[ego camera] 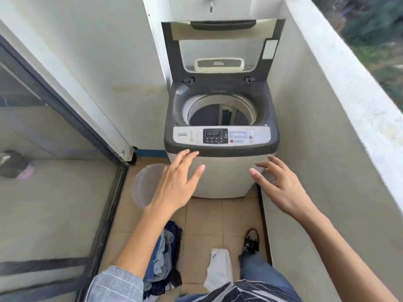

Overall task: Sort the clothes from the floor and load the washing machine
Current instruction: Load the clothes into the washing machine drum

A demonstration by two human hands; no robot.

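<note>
Both hands empty, fingers spread — left hand (174,184) and right hand (281,188) near the open washing machine (220,147); clothes (163,258) lie on the near floor.

Soft, even daylight enters from the open right side, brightening the white plastered parapet wall (340,88). Shadows are faint. The dark-framed glass sliding door (54,171) on the left carries pale, hazy reflections. Wide-angle distortion bends the edges; the far-right greenery (375,29) is smeared and blurred.

translucent round tub (145,185), glass sliding door (54,171), black sandal (251,239)
</note>
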